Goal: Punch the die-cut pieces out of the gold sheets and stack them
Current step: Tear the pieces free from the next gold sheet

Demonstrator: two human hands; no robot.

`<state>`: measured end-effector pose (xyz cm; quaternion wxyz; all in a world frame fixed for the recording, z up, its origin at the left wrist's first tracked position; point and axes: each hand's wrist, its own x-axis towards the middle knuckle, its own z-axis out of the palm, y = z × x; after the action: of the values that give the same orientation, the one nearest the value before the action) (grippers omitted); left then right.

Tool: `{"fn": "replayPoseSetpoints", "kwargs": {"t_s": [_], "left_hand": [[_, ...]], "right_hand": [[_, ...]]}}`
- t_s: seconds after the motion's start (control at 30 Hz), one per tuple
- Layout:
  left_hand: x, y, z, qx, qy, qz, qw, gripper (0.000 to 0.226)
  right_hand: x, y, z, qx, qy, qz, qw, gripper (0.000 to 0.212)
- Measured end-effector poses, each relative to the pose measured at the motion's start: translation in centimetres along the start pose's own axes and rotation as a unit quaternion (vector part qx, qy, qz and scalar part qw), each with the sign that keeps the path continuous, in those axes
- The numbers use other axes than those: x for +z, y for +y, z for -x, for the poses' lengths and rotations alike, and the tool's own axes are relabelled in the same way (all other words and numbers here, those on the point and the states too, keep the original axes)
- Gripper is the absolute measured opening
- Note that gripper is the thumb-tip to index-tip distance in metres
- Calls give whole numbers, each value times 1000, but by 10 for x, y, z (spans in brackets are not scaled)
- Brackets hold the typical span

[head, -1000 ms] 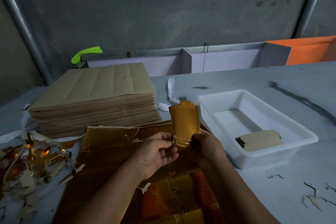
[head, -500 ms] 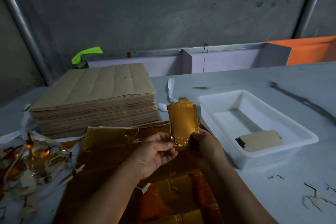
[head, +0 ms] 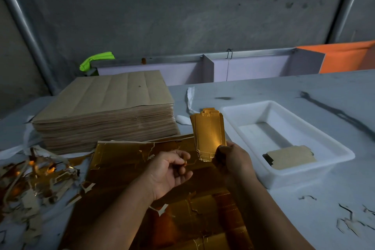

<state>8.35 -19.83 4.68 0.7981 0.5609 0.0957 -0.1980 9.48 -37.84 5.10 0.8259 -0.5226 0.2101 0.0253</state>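
My right hand (head: 231, 158) grips the lower end of a small stack of gold die-cut pieces (head: 210, 132) and holds it upright above the table. My left hand (head: 172, 167) lies just left of the stack, palm up with its fingers loosely curled, and does not touch the pieces. Under both hands lies a gold sheet (head: 125, 154) with torn cut lines, and more gold sheet reaches towards me. A white plastic tray (head: 304, 171) stands to the right. In it lie punched pieces (head: 290, 157) with their brown side up.
A thick stack of brown-backed sheets (head: 105, 111) stands at the back left. A heap of gold and brown scraps (head: 30, 180) lies at the left edge, and a few scraps (head: 349, 222) at the right front. A low white partition (head: 243, 67) runs behind the table.
My left hand has let go of the gold pieces and drawn back to the left. My right hand now holds the stack alone, slightly further right.
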Motion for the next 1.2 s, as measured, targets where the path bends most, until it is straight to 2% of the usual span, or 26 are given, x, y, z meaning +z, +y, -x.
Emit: {"fn": "replayPoseSetpoints", "kwargs": {"t_s": [0.1, 0.2, 0.3, 0.37, 0.47, 0.53, 0.63, 0.77, 0.9, 1.1, 1.2], "left_hand": [[0, -4, 0, -25, 61, -71, 995, 20], [1, -6, 0, -19, 87, -127, 988, 28], [5, -3, 1, 20, 79, -63, 995, 47], [10, 2, 1, 43, 61, -8, 997, 52], [19, 6, 1, 69, 45, 6, 997, 45], [25, 7, -2, 79, 56, -23, 995, 35], [27, 7, -4, 83, 76, -79, 990, 37], [18, 7, -4, 86, 106, -117, 984, 29], [0, 2, -2, 71, 150, -211, 963, 23], [-16, -4, 0, 60, 189, -250, 948, 23], [-23, -2, 4, 67, 198, -267, 941, 24]], "right_hand": [[1, 1, 0, -5, 1, 13, 1000, 30], [0, 2, 1, -13, -5, 35, 999, 28], [0, 3, 5, -33, -16, 62, 997, 26], [2, 5, 8, -56, -31, 81, 995, 28], [6, 11, 10, -93, -48, 112, 988, 37], [8, 14, 10, -102, -66, 131, 984, 39], [9, 15, 7, -114, -71, 157, 978, 39], [0, 10, -2, -151, -12, 205, 967, 42], [-17, 7, -9, -154, 47, 279, 947, 53], [-33, 17, -16, -112, 38, 356, 927, 46], [-35, 21, -19, -115, 55, 404, 906, 49]]}}
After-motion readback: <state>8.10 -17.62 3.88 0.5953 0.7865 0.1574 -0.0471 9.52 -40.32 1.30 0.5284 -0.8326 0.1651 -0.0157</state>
